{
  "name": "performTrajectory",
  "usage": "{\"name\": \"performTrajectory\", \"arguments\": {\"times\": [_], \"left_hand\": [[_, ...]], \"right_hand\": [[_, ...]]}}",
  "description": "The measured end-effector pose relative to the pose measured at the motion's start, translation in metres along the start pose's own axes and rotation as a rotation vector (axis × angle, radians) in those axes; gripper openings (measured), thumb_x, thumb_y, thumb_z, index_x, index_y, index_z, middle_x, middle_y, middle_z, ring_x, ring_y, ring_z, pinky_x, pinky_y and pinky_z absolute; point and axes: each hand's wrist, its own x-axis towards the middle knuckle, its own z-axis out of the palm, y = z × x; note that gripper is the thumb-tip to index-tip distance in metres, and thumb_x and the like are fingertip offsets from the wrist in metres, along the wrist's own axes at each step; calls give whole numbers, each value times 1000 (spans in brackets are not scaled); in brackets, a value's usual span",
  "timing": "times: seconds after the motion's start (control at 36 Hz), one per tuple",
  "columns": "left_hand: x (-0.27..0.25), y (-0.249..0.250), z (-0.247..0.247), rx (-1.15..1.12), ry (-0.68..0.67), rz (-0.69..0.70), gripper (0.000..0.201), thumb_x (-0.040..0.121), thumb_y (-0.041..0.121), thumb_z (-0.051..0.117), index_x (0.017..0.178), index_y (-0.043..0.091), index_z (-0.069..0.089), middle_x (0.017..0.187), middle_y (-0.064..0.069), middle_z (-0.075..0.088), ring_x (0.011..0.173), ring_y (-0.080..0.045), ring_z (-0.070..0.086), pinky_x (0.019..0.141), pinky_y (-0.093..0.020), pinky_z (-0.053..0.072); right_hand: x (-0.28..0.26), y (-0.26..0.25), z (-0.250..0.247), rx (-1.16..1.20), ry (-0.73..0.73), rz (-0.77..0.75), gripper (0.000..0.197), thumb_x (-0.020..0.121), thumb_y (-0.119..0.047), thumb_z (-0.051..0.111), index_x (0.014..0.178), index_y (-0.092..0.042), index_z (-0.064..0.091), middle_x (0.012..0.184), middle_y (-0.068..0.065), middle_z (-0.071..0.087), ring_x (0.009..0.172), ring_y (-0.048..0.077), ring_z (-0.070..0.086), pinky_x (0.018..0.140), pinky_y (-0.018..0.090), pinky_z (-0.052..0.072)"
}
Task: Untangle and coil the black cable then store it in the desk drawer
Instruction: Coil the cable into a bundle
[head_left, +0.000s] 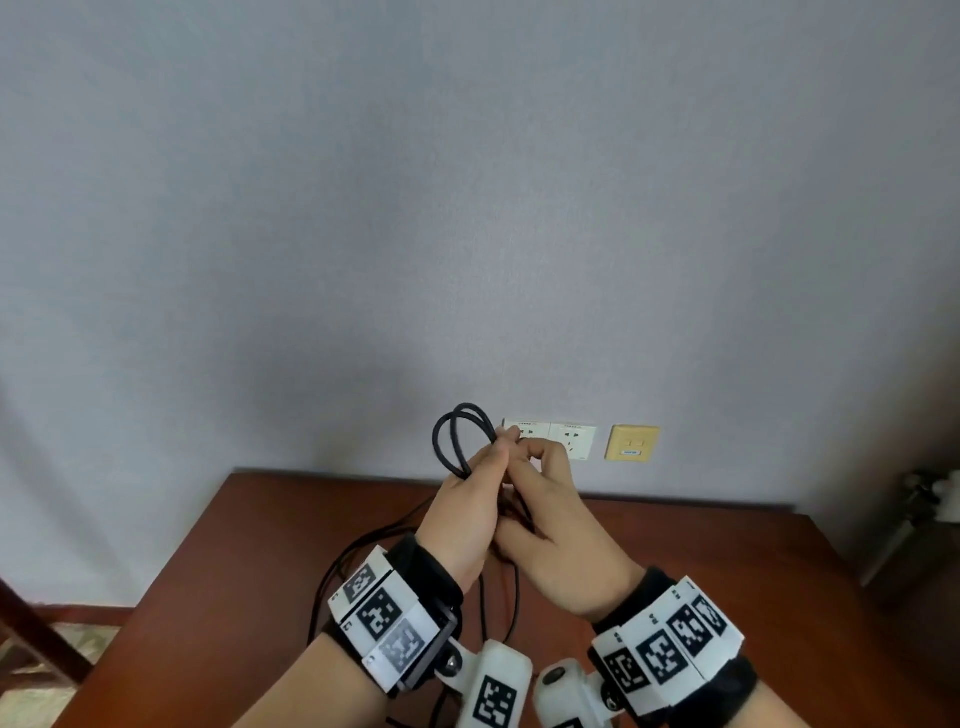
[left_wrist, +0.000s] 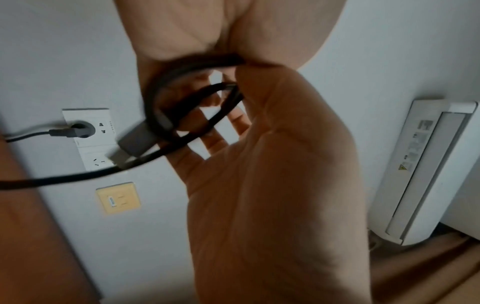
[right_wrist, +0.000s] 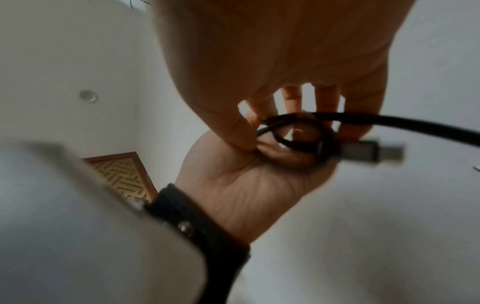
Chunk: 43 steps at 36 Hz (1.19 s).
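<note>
The black cable (head_left: 457, 436) stands up in a few small loops above the brown desk (head_left: 701, 571), gripped between both hands. My left hand (head_left: 491, 460) holds the bundle of loops from the left. My right hand (head_left: 537, 457) pinches the cable right beside it, so the two hands touch. In the left wrist view the loops (left_wrist: 161, 102) run through the fingers and a grey USB plug (left_wrist: 132, 142) sticks out below them. The right wrist view shows the same plug (right_wrist: 369, 153) and a strand leaving to the right. Loose cable (head_left: 332, 582) hangs down onto the desk. No drawer is in view.
White wall sockets (head_left: 553, 439) and a yellow wall plate (head_left: 631, 442) sit just above the desk's back edge. A grey cord (left_wrist: 31, 135) is plugged into one socket. A white air conditioner (left_wrist: 428, 164) stands to the right. A dark wooden frame (head_left: 31, 634) is at the lower left.
</note>
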Motion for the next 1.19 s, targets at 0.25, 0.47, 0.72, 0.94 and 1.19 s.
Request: {"name": "performTrajectory", "arguments": {"times": [0.25, 0.47, 0.72, 0.94, 1.19], "left_hand": [[-1, 5, -9, 196, -71, 23, 33, 94, 50, 44, 124, 44, 57, 112, 29, 56, 103, 18, 46, 101, -23, 36], [2, 8, -8, -63, -113, -128, 56, 69, 37, 67, 119, 12, 63, 119, -2, 69, 116, -14, 61, 88, -26, 47], [2, -2, -12, 14, -83, -179, 44, 100, 42, 37, 110, 18, 72, 112, -7, 71, 86, -17, 71, 61, -25, 53], [6, 8, -10, -350, -8, 70, 30, 102, 10, 30, 111, 8, 59, 110, -16, 70, 95, -23, 70, 72, -25, 56], [6, 8, -4, -481, 164, 100, 12, 85, 27, 62, 92, 18, 65, 81, 0, 72, 40, -7, 39, 42, -18, 38]], "right_hand": [[-3, 8, 9, 11, -99, -6, 71, 91, -7, 42, 152, -18, 8, 151, -7, 34, 136, -5, 29, 113, 20, 28], [1, 13, 20, 199, -2, 39, 54, 91, -9, 46, 139, -8, 23, 126, 0, 53, 114, -1, 52, 93, 16, 44], [-3, 25, 28, 386, 52, 82, 20, 85, -14, 53, 98, -23, 40, 94, 8, 58, 80, 8, 59, 68, 25, 48], [-8, 32, 23, 373, 40, 165, 10, 97, -20, 51, 88, -19, 53, 54, -11, 52, 46, 2, 47, 50, 21, 41], [-5, 33, 30, 537, 30, 183, 22, 90, -28, 46, 73, -14, 50, 51, -14, 47, 45, -2, 39, 48, 8, 31]]}}
